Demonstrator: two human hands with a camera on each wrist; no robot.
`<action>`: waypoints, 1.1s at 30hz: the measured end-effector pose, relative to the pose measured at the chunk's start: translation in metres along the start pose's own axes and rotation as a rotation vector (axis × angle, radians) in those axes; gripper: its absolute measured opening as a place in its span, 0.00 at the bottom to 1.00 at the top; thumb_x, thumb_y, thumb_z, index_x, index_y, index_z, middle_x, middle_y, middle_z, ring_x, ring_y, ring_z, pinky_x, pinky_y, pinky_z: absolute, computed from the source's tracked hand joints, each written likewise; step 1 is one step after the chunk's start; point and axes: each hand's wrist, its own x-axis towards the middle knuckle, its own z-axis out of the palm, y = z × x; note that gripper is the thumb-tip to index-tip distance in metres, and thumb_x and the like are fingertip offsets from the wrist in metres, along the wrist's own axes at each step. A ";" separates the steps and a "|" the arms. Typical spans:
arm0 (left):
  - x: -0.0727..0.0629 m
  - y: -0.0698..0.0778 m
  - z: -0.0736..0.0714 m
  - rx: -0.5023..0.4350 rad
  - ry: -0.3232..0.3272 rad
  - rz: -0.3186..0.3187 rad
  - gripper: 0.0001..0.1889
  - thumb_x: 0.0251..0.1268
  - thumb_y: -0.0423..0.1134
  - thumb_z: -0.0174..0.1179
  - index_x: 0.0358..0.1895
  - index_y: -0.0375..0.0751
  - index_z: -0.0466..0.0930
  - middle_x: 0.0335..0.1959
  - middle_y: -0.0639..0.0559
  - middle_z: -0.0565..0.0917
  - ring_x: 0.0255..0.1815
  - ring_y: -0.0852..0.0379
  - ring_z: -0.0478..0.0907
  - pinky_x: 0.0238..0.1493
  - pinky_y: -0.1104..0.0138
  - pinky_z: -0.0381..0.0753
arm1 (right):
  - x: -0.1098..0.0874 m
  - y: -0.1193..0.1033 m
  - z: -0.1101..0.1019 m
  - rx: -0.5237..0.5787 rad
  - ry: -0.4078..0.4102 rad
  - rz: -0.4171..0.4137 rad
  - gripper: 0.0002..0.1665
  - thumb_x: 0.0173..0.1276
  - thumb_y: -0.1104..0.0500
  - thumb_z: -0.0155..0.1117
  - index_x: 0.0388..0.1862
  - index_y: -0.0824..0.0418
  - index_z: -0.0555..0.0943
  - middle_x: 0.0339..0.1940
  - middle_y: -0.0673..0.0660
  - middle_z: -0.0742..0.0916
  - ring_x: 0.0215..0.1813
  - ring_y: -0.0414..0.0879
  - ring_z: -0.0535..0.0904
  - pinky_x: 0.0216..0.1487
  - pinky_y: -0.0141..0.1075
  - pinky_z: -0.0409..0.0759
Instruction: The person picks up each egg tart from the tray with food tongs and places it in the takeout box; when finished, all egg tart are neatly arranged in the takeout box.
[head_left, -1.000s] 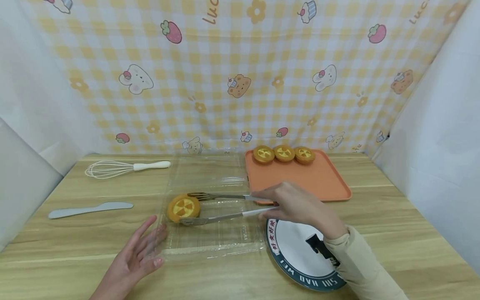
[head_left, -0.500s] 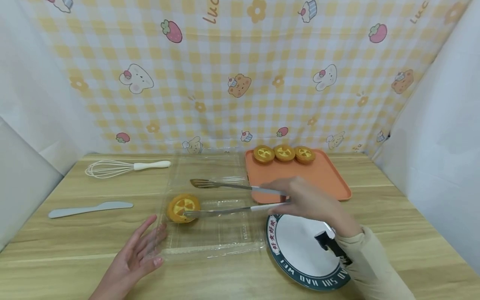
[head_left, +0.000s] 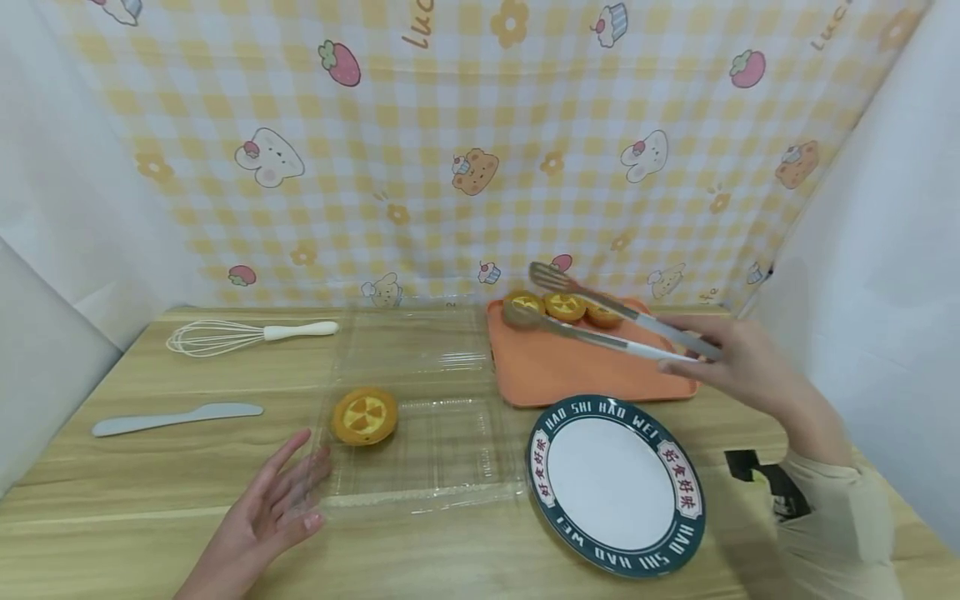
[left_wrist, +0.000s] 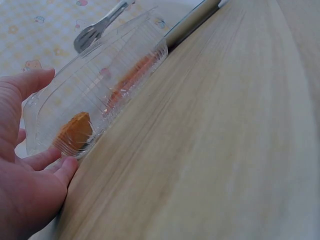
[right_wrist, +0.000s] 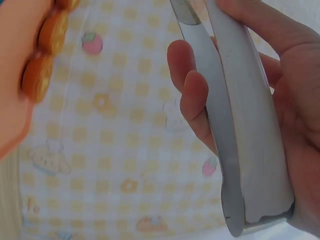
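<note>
My right hand holds a pair of metal tongs with pale handles, its fingers curled round them in the right wrist view. The tongs' spread tips hang over the row of egg tarts at the back of the orange tray, with nothing between them. On the left, a single egg tart sits in the clear plastic box, whose lid lies folded back. My left hand rests at the box's left side, fingertips against its wall in the left wrist view.
In front of the tray lies a white plate with a dark green lettered rim. A white whisk and a pale knife lie on the left of the wooden table. A checked cloth hangs behind.
The tongs have let go of the egg tart in the box. My right hand has carried them right and back, over the tray. My left hand stays in place.
</note>
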 end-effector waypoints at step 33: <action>0.000 -0.004 -0.003 0.005 -0.003 -0.011 0.40 0.66 0.22 0.48 0.75 0.50 0.38 0.71 0.50 0.57 0.63 0.70 0.62 0.55 0.76 0.69 | -0.029 0.098 -0.001 -0.026 -0.113 0.376 0.35 0.58 0.51 0.70 0.56 0.74 0.73 0.51 0.78 0.76 0.25 0.46 0.77 0.21 0.34 0.76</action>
